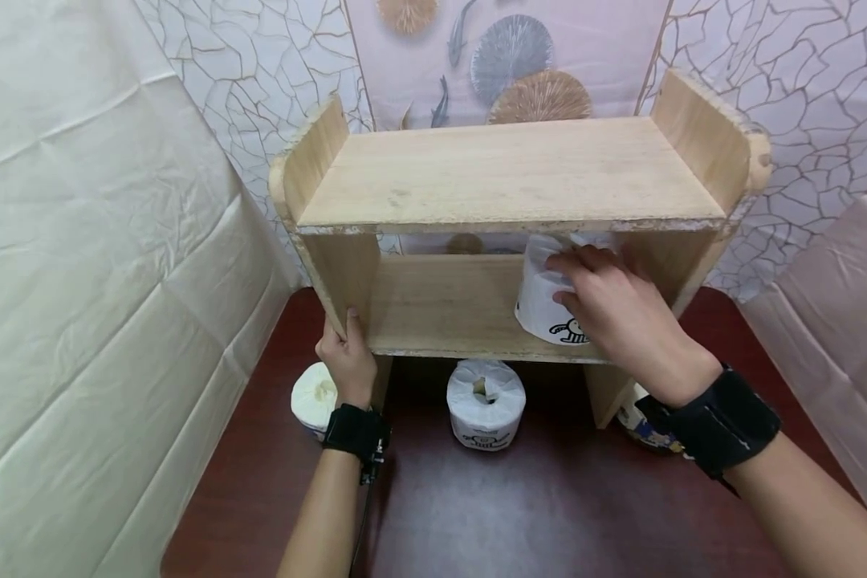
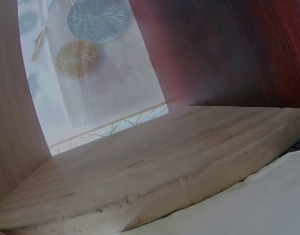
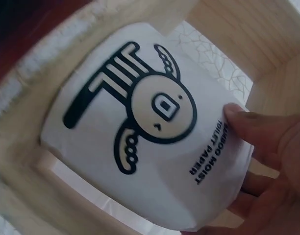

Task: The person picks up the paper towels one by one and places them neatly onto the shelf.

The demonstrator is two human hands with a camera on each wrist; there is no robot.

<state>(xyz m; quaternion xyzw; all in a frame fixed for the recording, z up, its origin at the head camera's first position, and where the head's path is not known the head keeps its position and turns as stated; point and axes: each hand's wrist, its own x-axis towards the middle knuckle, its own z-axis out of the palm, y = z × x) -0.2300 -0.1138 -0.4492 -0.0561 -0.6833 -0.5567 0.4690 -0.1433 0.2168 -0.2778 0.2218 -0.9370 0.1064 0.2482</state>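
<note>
A small wooden shelf unit (image 1: 506,172) stands on a dark red table. My right hand (image 1: 607,301) grips a wrapped white toilet paper roll (image 1: 545,301) standing on the right side of the lower shelf (image 1: 441,309). In the right wrist view the roll (image 3: 140,122) shows a black cartoon figure and the words "bamboo moist toilet paper", with my thumb (image 3: 248,122) against its side. My left hand (image 1: 347,361) holds the shelf unit's left upright near the bottom. The left wrist view shows only the lower shelf board (image 2: 140,166).
Under the shelf unit on the table (image 1: 491,514) stand a wrapped roll (image 1: 486,401), a plain roll (image 1: 314,397) behind my left wrist, and a printed package (image 1: 643,425) partly hidden by my right wrist. Cloth screens rise at the left (image 1: 79,281) and right (image 1: 838,321).
</note>
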